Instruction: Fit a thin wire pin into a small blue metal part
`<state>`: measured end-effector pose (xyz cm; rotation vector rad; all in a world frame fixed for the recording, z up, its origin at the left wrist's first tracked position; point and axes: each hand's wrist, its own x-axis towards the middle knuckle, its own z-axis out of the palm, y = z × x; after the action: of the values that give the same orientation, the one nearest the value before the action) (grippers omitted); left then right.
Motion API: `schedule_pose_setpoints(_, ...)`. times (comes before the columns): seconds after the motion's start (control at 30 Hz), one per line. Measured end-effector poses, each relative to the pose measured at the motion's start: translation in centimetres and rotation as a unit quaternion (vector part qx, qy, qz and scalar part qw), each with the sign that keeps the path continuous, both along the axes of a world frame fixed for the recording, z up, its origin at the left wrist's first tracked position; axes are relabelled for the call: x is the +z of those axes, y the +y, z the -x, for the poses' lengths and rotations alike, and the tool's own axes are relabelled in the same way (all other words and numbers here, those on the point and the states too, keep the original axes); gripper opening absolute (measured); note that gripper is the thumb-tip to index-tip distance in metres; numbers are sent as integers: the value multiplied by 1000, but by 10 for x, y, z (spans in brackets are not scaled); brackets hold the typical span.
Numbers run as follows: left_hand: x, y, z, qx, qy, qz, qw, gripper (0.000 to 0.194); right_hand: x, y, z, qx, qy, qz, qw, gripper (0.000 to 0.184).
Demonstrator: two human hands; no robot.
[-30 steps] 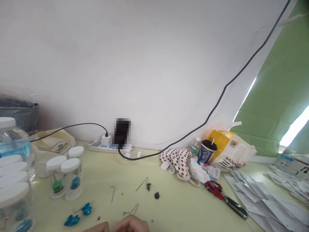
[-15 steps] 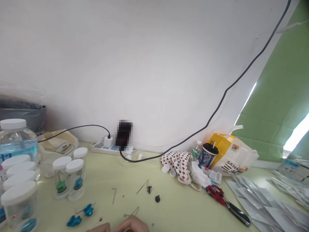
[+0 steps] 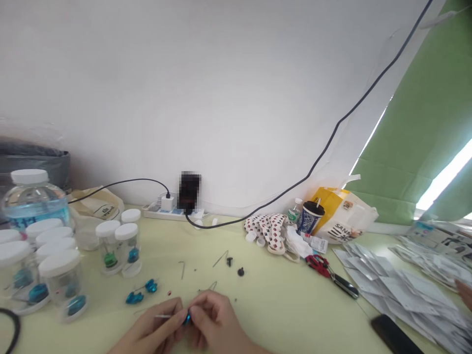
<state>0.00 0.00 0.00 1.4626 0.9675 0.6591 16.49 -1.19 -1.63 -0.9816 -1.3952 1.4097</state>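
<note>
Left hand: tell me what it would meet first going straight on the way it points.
The left hand points right, at the right hand; they meet around a small blue piece, so it meets that first.

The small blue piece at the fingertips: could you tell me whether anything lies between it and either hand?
Nothing visible does. The left hand and right hand meet around the small blue piece, with a thin wire running through the left fingers.
</note>
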Motion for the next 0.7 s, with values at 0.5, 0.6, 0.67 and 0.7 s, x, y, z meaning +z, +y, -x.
schedule_pose_setpoints(0.5, 12, -6, -8, 32, 14, -82, 996, 38, 18, 1, -12, 47, -29, -38, 998, 46)
schedule_pose_setpoints(0.6, 11, -6, -10, 37, 9, -93, 995, 38, 19, 0, -12, 42, -39, -37, 998, 45)
schedule_pose_setpoints(0.67, 11, -7, -11, 39, 7, -98, 994, 37, 20, -1, -11, 44, -46, -36, 997, 42)
schedule_pose_setpoints(0.7, 11, -7, -11, 40, 6, -100, 994, 37, 20, -1, -11, 45, -48, -36, 997, 41)
